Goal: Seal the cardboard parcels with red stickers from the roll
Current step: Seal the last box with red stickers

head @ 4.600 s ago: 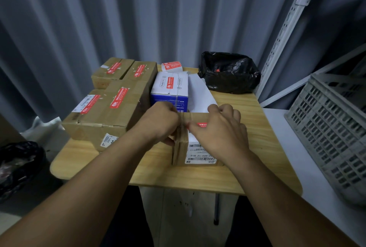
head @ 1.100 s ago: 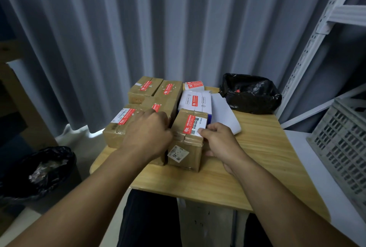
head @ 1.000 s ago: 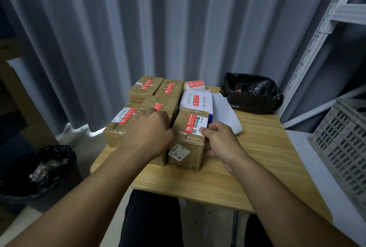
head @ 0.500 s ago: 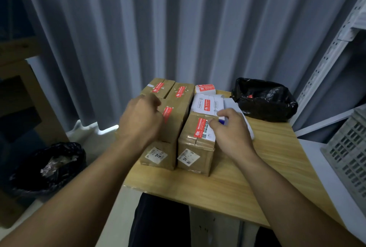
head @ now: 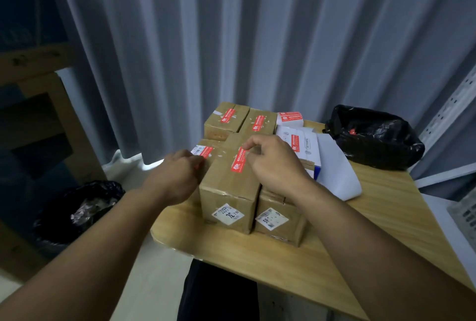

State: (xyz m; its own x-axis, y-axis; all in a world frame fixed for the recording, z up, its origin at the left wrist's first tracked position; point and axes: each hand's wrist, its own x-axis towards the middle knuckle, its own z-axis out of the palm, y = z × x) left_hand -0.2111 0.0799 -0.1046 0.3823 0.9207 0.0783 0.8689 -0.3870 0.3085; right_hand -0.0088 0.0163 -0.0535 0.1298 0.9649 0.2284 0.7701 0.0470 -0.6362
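Note:
A tall cardboard parcel stands near the table's front edge with a red sticker along its top. My left hand grips its left side, fingers curled, next to a lower parcel with a red sticker. My right hand lies over the tall parcel's top right edge, fingers curled, thumb and forefinger at the sticker's far end. A shorter parcel stands against the tall one's right side, partly under my right wrist. The sticker roll sits at the back.
Two stickered parcels stand at the back, with a white and blue box beside them. A white liner strip trails across the wooden table. Black bags: one on the table, one on the floor at left.
My right hand has moved from the shorter parcel onto the top of the tall parcel. My left hand has dropped from the tall parcel's top to its left side. The camera has come closer.

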